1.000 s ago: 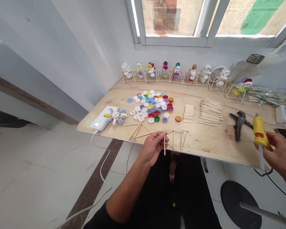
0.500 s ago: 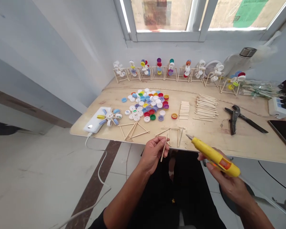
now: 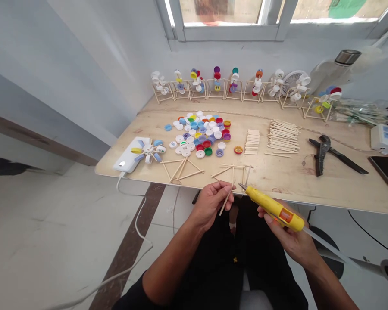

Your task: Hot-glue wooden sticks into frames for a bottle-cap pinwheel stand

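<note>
Between the thumb and fingers of my left hand (image 3: 213,202) is a thin wooden stick (image 3: 225,203), slanting over the table's front edge. My right hand (image 3: 291,234) is wrapped around a yellow hot glue gun (image 3: 271,207), whose metal nozzle points left, close to the stick's upper end. I cannot tell whether nozzle and stick touch. Just beyond my left hand, a partial stick frame (image 3: 233,168) lies flat on the table. Farther left lies a triangular stick frame (image 3: 183,168).
Loose bottle caps (image 3: 198,133) cover the table's middle. Short sticks (image 3: 252,142) and longer sticks (image 3: 282,137) lie in piles beside black-handled pliers (image 3: 323,155). A cap wheel (image 3: 148,150) rests on a white power bank (image 3: 131,157). Several finished cap wheels on stands (image 3: 217,84) line the wall.
The glue gun in my right hand has moved left, bringing its nozzle near the stick. My left hand keeps its hold on the stick, now tilted more. The camera view has shifted slightly.
</note>
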The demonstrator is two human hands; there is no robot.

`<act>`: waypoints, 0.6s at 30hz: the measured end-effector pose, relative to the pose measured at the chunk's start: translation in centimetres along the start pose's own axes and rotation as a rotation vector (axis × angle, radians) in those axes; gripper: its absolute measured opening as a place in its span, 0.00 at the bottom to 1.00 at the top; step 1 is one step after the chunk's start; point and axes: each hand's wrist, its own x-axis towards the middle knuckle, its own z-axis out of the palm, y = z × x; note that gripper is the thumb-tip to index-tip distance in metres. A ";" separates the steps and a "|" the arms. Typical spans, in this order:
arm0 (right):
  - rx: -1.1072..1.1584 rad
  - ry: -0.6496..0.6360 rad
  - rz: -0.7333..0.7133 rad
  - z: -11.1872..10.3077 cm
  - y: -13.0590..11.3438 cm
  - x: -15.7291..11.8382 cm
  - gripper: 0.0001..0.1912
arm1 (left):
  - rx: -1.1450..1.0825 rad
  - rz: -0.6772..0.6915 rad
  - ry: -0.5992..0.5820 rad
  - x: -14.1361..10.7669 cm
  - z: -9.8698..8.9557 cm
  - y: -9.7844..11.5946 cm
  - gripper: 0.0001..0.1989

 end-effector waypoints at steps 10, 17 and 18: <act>-0.046 0.045 0.067 0.3 0.3 -0.3 0.09 | 0.023 -0.032 -0.005 -0.2 0.2 0.1 0.14; -0.192 0.043 -0.005 0.3 -1.0 0.1 0.07 | 0.043 -0.032 0.003 -0.3 0.1 0.0 0.14; -0.199 0.047 -0.016 0.4 -1.1 0.1 0.06 | 0.045 -0.034 0.005 -0.3 0.1 0.0 0.14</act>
